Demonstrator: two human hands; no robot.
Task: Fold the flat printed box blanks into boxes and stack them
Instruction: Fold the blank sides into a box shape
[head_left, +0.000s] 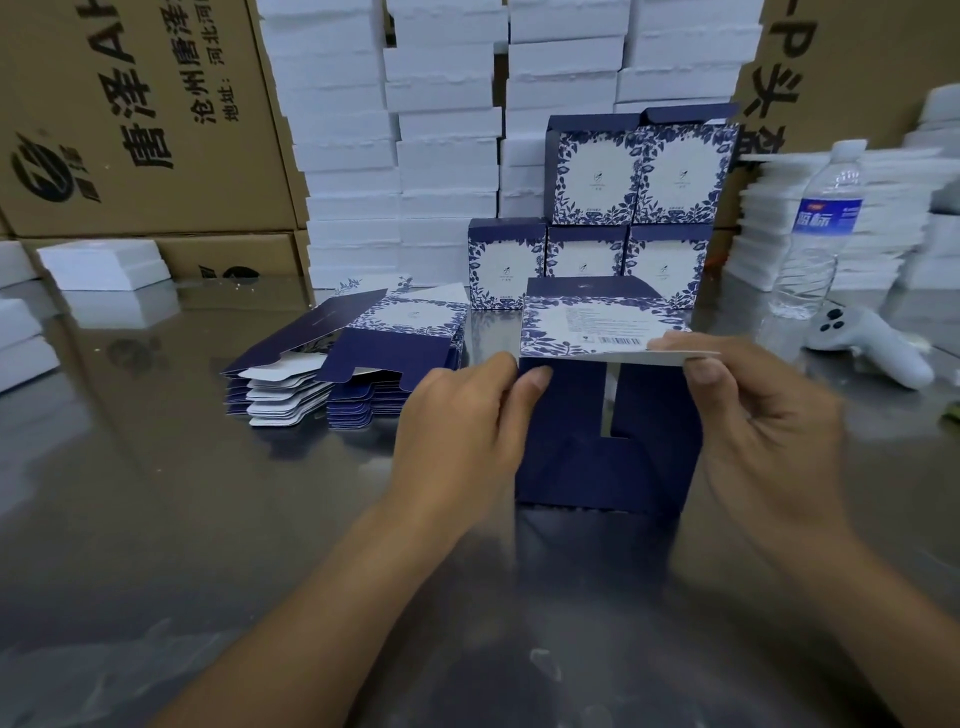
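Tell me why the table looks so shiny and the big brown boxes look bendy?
Head view: the metal table mirrors the white stacks and brown cartons in a hazy glare; head view again, the wide-angle lens bows the cartons near the edges; the left hand and right hand pinching the half-folded box look fairly sharp, the forearms at the bottom soft.

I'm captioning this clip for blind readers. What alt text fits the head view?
A left hand and a right hand pinch the near edge of a partly folded navy box blank over a metal table. A pile of flat blanks lies to its left; five folded boxes stand stacked behind, and a water bottle stands at right.
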